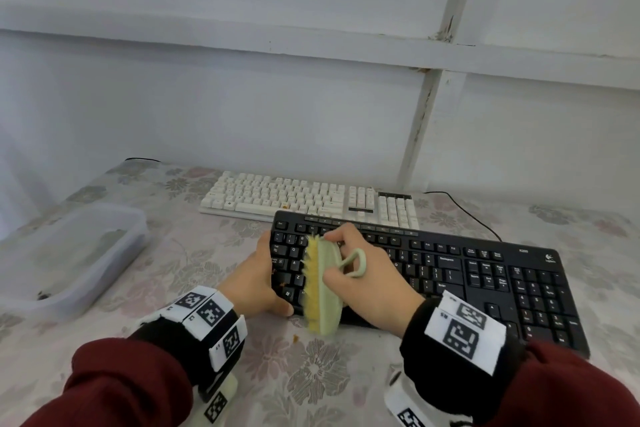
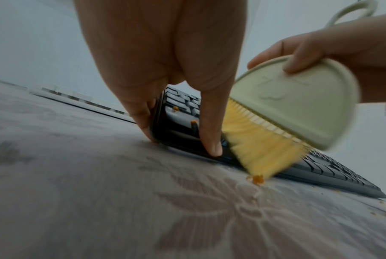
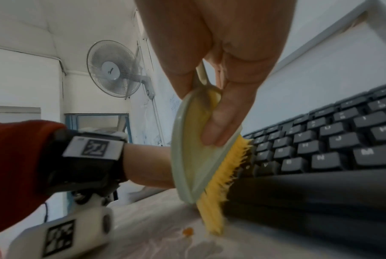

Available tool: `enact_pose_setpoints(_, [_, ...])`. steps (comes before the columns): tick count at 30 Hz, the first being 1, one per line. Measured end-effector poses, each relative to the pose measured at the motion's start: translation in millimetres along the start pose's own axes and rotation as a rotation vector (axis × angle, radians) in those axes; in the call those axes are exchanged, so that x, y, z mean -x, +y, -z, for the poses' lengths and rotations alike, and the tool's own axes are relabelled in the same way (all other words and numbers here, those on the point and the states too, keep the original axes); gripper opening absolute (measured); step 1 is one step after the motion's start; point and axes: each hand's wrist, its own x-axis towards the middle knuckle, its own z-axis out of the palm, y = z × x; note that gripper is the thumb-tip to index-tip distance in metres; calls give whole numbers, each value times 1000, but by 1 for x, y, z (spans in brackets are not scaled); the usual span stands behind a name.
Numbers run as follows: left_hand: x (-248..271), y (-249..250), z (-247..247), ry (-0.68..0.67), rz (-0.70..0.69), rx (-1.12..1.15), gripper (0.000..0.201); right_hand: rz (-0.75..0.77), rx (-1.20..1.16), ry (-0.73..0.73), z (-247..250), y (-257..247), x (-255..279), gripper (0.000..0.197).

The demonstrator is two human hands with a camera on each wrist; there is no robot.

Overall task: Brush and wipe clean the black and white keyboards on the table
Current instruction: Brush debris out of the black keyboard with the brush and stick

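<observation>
In the head view, the black keyboard [image 1: 429, 274] lay near on the flowered tablecloth [image 1: 311, 374], with the white keyboard [image 1: 308, 198] just beyond it, at the far side. The left hand [image 1: 256, 277] clasped the black keyboard's left end, thumb along the near edge and fingers over the far corner. The right hand [image 1: 367, 274] gripped a pale green brush [image 1: 327, 288], its yellow bristles facing left over the left-hand keys and overhanging the near edge. A clear plastic tub [image 1: 69, 253] sat well off to the left.

From the left wrist, the left hand's fingers [image 2: 209, 122] pressed down on the keyboard's corner, one fingertip on its near rim. The brush [image 2: 298, 108] was tilted, its bristles reaching past the near edge to an orange crumb [image 2: 258, 179] on the cloth. More crumbs [image 2: 176, 108] sat among the keys beside the fingers.

From the right wrist, the right hand [image 3: 220, 70] pinched the brush [image 3: 194, 157] between thumb and fingers, the bristles bent against the keyboard's near edge [image 3: 298, 192]. A wall fan [image 3: 114, 70] hung behind.

The stroke would likely go best with the bristles angled into the gaps between key rows and drawn towards the near edge in short flicks. The left hand should keep the keyboard pinned so that it does not slide. The crumbs beside the left fingers looked easy to miss.
</observation>
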Motion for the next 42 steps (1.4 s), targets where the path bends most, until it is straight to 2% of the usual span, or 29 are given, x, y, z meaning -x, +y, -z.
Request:
enact_pose_setpoints(4, [1, 0, 0, 1, 17, 7, 118, -33, -32, -55, 10, -8, 3, 26])
enact_pose_setpoints(8, [1, 2, 1, -12, 34, -5, 119, 11, -153, 121, 23, -18, -14, 26])
enact_pose_setpoints(12, [4, 4, 3, -27, 26, 13, 116, 56, -112, 227, 18, -14, -25, 26])
enact_pose_setpoints(15, [6, 5, 4, -36, 18, 10, 113, 56, -62, 194, 9, -8, -21, 23])
enact_pose_setpoints(23, [5, 5, 5, -47, 19, 13, 113, -9, -11, -30, -3, -5, 11, 20])
enact_pose_setpoints(25, [5, 5, 6, -58, 21, 6, 112, -21, -40, -4, 3, -10, 7, 20])
enact_pose_setpoints(32, [8, 6, 10, -100, 64, 28, 114, 57, -176, 279, 13, -23, -28, 29])
enact_pose_setpoints(37, [9, 5, 12, -125, 60, 36, 114, 42, -131, 261, 1, -17, -41, 30])
enact_pose_setpoints(42, [9, 5, 13, -128, 55, 17, 112, 45, -90, 209, -8, -15, -29, 27])
